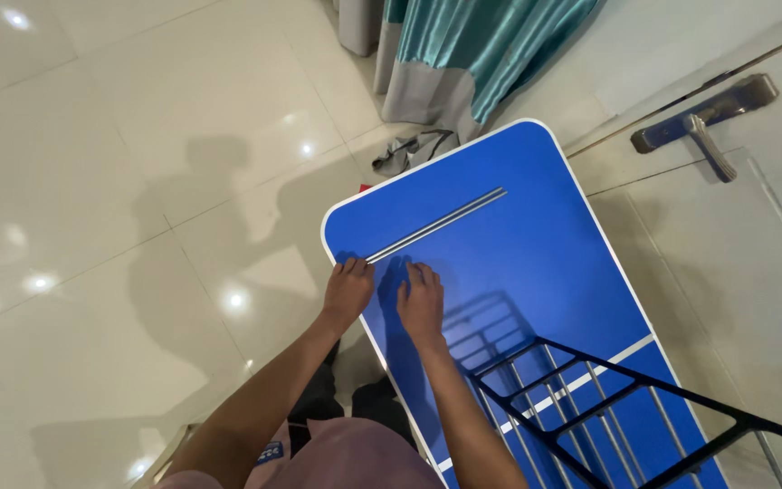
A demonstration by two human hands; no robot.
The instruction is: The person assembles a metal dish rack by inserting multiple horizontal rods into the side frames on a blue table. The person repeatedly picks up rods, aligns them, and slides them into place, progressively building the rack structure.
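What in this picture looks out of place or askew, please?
Little stands out. A crumpled grey cloth lies on the floor tiles below the teal curtain. The thin metal rods lie slanted across the blue panel, not along its edges. The left hand touches their near end; the right hand rests flat beside it.

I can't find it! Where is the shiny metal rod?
In the head view, the metal rod lies slanted on the blue tabletop, its near end just beyond the left hand, with the right hand alongside.
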